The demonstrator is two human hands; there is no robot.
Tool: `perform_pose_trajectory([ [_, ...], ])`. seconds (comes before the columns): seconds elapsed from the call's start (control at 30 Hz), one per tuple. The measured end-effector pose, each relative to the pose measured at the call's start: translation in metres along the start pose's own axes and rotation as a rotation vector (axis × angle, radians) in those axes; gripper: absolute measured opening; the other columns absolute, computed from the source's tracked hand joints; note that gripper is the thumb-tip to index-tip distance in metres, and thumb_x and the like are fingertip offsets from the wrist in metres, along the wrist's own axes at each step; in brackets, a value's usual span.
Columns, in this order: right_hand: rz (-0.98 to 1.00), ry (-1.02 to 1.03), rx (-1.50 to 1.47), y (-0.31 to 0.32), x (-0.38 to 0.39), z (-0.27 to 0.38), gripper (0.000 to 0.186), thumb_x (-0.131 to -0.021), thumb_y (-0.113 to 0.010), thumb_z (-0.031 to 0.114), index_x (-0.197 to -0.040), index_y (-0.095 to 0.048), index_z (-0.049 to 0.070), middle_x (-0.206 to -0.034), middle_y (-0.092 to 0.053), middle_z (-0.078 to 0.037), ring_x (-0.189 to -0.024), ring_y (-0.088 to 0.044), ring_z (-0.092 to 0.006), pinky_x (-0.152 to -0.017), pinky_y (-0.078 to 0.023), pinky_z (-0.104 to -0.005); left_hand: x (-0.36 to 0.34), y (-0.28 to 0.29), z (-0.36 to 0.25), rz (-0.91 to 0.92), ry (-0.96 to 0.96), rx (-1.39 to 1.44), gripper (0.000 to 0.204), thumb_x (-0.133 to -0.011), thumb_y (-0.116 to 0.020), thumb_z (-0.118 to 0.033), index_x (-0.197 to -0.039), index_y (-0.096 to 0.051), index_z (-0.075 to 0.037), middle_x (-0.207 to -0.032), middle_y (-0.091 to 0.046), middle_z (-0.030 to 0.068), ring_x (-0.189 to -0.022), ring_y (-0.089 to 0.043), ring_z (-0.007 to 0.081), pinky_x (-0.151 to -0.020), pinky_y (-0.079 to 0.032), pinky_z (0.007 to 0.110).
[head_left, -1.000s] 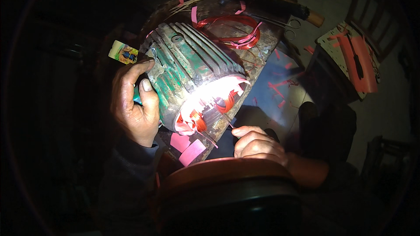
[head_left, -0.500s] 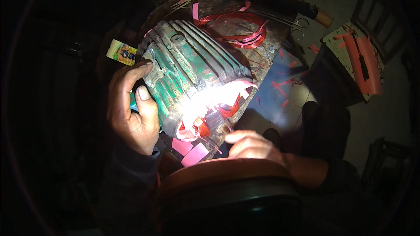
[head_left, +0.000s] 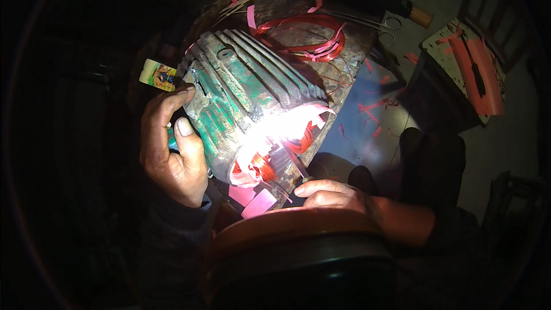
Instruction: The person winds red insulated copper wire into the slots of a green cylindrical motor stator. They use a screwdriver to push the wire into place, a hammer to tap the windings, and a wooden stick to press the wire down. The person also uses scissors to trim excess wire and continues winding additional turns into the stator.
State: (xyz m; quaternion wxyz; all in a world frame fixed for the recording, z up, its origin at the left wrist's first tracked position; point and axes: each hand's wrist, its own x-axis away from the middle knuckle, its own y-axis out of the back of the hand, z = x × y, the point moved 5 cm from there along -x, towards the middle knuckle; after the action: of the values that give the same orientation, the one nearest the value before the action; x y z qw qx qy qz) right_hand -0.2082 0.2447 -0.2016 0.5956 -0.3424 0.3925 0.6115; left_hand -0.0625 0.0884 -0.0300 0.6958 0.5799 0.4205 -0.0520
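A green, worn motor housing (head_left: 247, 86) with cooling fins lies on its side on the bench. Red copper windings (head_left: 264, 167) and pink insulating paper (head_left: 244, 179) show at its near opening, where bright light washes out detail. My left hand (head_left: 172, 149) is curled against the housing's left side, thumb and fingertips pressing on it. Low at the opening, my right hand (head_left: 333, 195) is closed round a thin flat-bladed tool (head_left: 297, 163). The blade points up into the opening beside the windings; its tip is lost in the glare.
A coil of red wire (head_left: 330, 51) and scissor-like forceps (head_left: 387, 26) lie behind the housing. Pink paper pieces (head_left: 259, 204) sit below it. On the right, a box (head_left: 445, 92) carries red sheet and a dark tool. A rounded brown rim (head_left: 298, 218) blocks the lower foreground.
My right hand has shifted slightly, and more of the tool's blade shows, reaching up to the opening. My left hand stays on the housing. The whole view has moved a little.
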Motion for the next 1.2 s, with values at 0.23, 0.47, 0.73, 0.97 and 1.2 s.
perform_pose_trajectory([
  [0.23, 0.071, 0.153, 0.133, -0.006, 0.002, -0.004, 0.019, -0.075, -0.069, 0.01, -0.093, -0.066, 0.002, -0.074, -0.047, -0.004, -0.073, -0.061, -0.0228, -0.11, -0.058, -0.0511, 0.0, -0.001, 0.001, -0.012, -0.006, 0.023, 0.03, -0.107, -0.053, -0.014, -0.123, -0.069, 0.006, -0.117, -0.075, 0.019, -0.111, -0.073, 0.033, -0.101, -0.058, 0.044],
  [0.47, 0.108, 0.15, 0.102, -0.004, 0.006, -0.006, 0.019, -0.077, -0.07, 0.011, -0.092, -0.065, 0.002, -0.075, -0.048, -0.004, -0.076, -0.062, -0.0233, -0.111, -0.057, -0.0522, 0.004, -0.003, 0.007, -0.021, -0.006, 0.082, 0.035, -0.111, -0.053, -0.022, -0.126, -0.067, 0.006, -0.119, -0.074, 0.0194, -0.113, -0.072, 0.032, -0.102, -0.057, 0.043],
  [0.73, -0.01, 0.099, 0.077, -0.012, -0.014, -0.038, 0.017, -0.081, -0.072, 0.013, -0.09, -0.064, 0.002, -0.077, -0.053, -0.007, -0.076, -0.063, -0.027, -0.105, -0.057, -0.0519, 0.001, -0.001, 0.005, 0.023, -0.014, 0.066, 0.034, -0.111, -0.054, -0.022, -0.126, -0.067, 0.005, -0.119, -0.074, 0.0199, -0.113, -0.072, 0.0322, -0.102, -0.057, 0.044],
  [0.97, 0.025, 0.117, 0.028, -0.002, -0.014, -0.021, 0.012, -0.078, -0.07, 0.011, -0.081, -0.062, 0.003, -0.074, -0.048, -0.006, -0.074, -0.061, -0.026, -0.105, -0.057, -0.0512, 0.003, -0.001, 0.003, -0.007, 0.005, 0.018, 0.032, -0.11, -0.053, -0.019, -0.125, -0.07, 0.005, -0.119, -0.075, 0.0184, -0.113, -0.072, 0.0313, -0.101, -0.058, 0.043],
  [1.2, -0.004, 0.045, -0.063, 0.005, -0.029, -0.015, 0.014, -0.077, -0.069, 0.011, -0.084, -0.061, 0.004, -0.076, -0.047, -0.006, -0.073, -0.058, -0.0267, -0.102, -0.057, -0.0503, 0.004, -0.001, 0.008, -0.029, -0.008, 0.086, 0.033, -0.109, -0.052, -0.016, -0.126, -0.069, 0.005, -0.12, -0.075, 0.0189, -0.114, -0.072, 0.0317, -0.103, -0.057, 0.043],
])
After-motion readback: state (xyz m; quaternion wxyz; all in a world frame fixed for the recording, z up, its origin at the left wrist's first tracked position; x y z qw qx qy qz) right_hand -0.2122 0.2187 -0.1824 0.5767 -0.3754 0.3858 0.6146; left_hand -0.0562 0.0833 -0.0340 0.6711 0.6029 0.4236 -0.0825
